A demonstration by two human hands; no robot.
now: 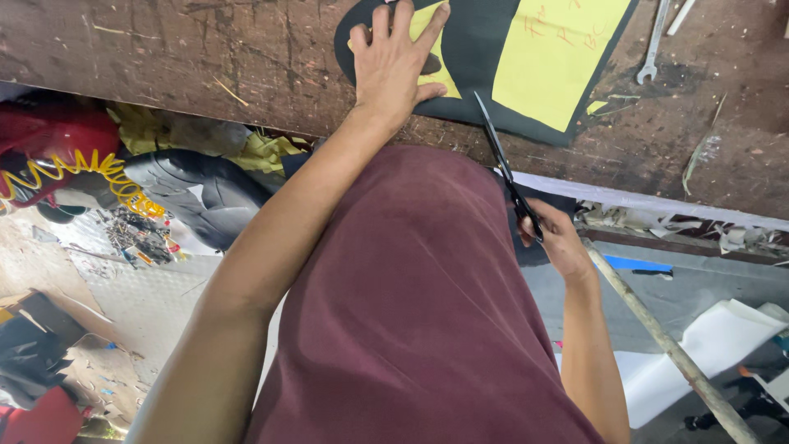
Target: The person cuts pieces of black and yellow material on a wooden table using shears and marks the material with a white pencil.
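My left hand (396,59) presses flat on a black sheet (481,49) that lies on a worn wooden workbench (205,57). Yellow paper patterns (555,53) lie on the black sheet, one partly under my fingers. My right hand (555,234) grips black scissors (503,164) by the handles, below the bench edge. The blades point up and meet the near edge of the black sheet. My maroon shirt (419,312) fills the lower middle of the view.
A metal wrench (653,45) lies on the bench at the upper right. A wooden stick (666,337) slants down at the right, beside white sheets (707,345). A yellow coiled hose (99,173), a black tyre (197,193) and scraps clutter the floor at left.
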